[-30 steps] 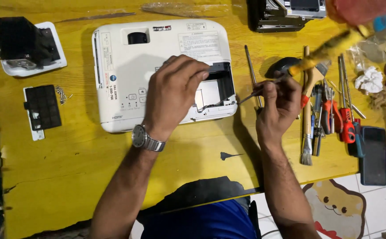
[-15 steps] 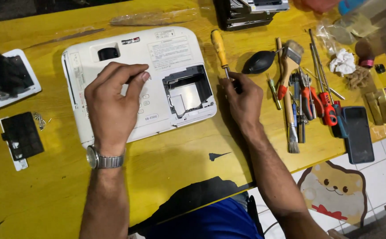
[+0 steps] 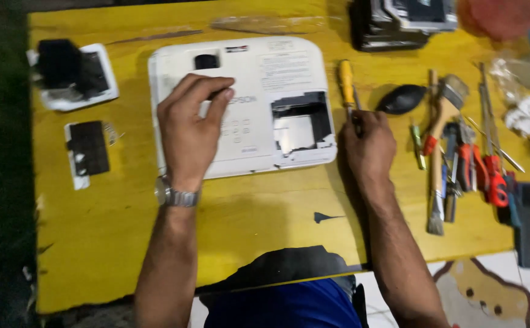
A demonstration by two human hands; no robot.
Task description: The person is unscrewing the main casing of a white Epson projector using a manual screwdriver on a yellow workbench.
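the left hand [image 3: 191,130] lies flat, fingers spread and holding nothing, on the white plastic projector [image 3: 240,103] that sits bottom-up in the middle of the yellow wooden table [image 3: 113,243]. a second ago this hand was further right, near the open rectangular bay [image 3: 301,124] at the projector's near right corner; now the bay is uncovered and shows a pale plate inside. the right hand [image 3: 368,146] then held the yellow-handled screwdriver [image 3: 346,82] with its tip at that bay; now the tool lies on the table just right of the projector, and the hand rests curled at its tip end, whether gripping it i cannot tell. judging by this, the turning at the bay has paused.

a white rectangular label [image 3: 286,70] with fine print sits on the shell above the bay, and a small dark badge [image 3: 236,48] near the far edge. left of the projector lie a white tray with a black part [image 3: 73,76] and a black flat panel [image 3: 87,149].
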